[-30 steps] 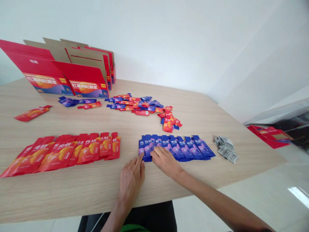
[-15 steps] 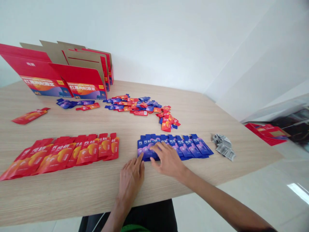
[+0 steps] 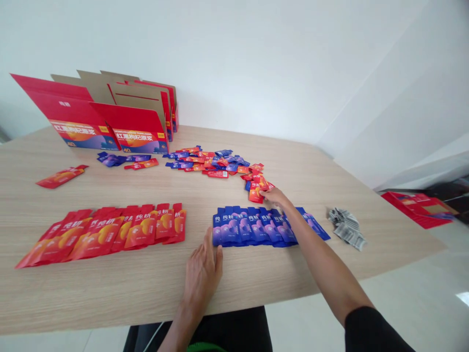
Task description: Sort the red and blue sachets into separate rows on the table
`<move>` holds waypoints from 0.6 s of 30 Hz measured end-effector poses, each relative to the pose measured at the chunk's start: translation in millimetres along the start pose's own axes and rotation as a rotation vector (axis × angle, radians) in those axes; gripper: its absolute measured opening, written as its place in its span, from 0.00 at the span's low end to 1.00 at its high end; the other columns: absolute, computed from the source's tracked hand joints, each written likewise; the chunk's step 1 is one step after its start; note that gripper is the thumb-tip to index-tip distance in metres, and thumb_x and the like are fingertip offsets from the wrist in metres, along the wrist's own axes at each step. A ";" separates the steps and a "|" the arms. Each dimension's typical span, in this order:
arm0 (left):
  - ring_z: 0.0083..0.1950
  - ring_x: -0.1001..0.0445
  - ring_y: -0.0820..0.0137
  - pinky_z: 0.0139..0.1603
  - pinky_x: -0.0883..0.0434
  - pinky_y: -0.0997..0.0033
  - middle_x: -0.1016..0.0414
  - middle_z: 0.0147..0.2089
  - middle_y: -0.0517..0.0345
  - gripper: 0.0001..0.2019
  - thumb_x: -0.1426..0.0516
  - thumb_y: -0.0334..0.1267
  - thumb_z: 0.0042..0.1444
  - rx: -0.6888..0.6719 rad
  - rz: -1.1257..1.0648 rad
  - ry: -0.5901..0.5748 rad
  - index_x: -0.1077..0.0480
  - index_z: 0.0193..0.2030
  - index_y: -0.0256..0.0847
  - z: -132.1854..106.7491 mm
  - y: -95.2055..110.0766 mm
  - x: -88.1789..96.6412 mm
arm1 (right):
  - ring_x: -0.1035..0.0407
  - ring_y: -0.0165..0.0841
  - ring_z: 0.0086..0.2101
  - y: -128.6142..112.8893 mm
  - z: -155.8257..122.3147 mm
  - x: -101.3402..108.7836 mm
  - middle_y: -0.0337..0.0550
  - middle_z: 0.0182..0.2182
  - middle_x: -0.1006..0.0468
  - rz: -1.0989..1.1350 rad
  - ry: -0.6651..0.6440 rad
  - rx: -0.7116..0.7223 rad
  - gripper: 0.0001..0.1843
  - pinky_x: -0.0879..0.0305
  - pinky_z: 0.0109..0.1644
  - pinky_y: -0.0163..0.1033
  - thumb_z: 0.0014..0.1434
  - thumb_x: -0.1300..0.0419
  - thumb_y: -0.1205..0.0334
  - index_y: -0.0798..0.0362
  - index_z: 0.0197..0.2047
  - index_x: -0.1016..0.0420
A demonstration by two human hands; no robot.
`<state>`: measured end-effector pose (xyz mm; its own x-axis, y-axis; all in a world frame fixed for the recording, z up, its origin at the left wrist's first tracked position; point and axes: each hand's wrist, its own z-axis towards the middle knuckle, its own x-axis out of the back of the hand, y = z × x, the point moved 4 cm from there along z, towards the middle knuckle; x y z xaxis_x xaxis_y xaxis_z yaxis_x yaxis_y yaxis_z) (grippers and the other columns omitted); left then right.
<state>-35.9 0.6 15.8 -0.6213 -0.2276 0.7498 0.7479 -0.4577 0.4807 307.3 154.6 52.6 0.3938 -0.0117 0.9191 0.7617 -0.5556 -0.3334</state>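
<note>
My left hand [image 3: 203,269] lies on the table with its fingers stretched out, the index fingertip at the left end of a row of overlapping blue sachets [image 3: 249,227]. Reaching over that row, my right hand [image 3: 276,196] has its fingers closed at the right edge of a red sachet [image 3: 255,192] in a small cluster. Which sachet lies between those fingertips is partly hidden. My right forearm covers part of the blue row. To the left, red sachets [image 3: 144,227] form another overlapping row.
Mixed red and blue sachets [image 3: 208,160] lie heaped farther back. Open red cartons [image 3: 141,132] stand at the back left, near a lone red sachet [image 3: 62,176]. A crumpled grey striped piece [image 3: 346,228] sits at right. Beyond the table edge is another red box [image 3: 414,205].
My right hand has left the blue row and moved forward to the small sachet cluster. The left hand stays by the row's left end. The view has shifted slightly.
</note>
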 end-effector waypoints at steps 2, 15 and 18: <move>0.37 0.15 0.64 0.41 0.21 0.66 0.16 0.41 0.51 0.26 0.56 0.42 0.76 0.011 -0.004 0.001 0.52 0.77 0.35 0.0 -0.1 -0.1 | 0.32 0.33 0.22 0.4 -2.6 -2.0 0.39 0.17 0.30 0.055 -0.035 0.031 0.17 0.39 0.26 0.33 0.66 0.39 0.53 0.55 0.30 0.22; 0.36 0.18 0.65 0.42 0.22 0.65 0.20 0.39 0.56 0.25 0.56 0.45 0.75 0.169 -0.287 -0.066 0.46 0.74 0.37 0.7 -5.2 1.2 | 0.36 0.33 0.23 -45.3 -47.3 19.3 0.36 0.19 0.33 0.233 -0.004 0.321 0.13 0.40 0.31 0.35 0.67 0.50 0.59 0.49 0.31 0.32; 0.35 0.21 0.66 0.38 0.24 0.66 0.23 0.35 0.58 0.25 0.58 0.51 0.75 0.369 -0.542 -0.073 0.37 0.69 0.41 2.0 -11.4 8.8 | 0.39 0.31 0.22 -77.8 -84.3 12.6 0.33 0.20 0.35 0.361 -0.059 0.477 0.13 0.42 0.30 0.35 0.67 0.49 0.54 0.47 0.31 0.35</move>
<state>-49.5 5.5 17.9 -0.9245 0.0173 0.3807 0.3731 -0.1630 0.9134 209.6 127.5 107.8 0.6884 -0.0765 0.7213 0.7157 -0.0904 -0.6926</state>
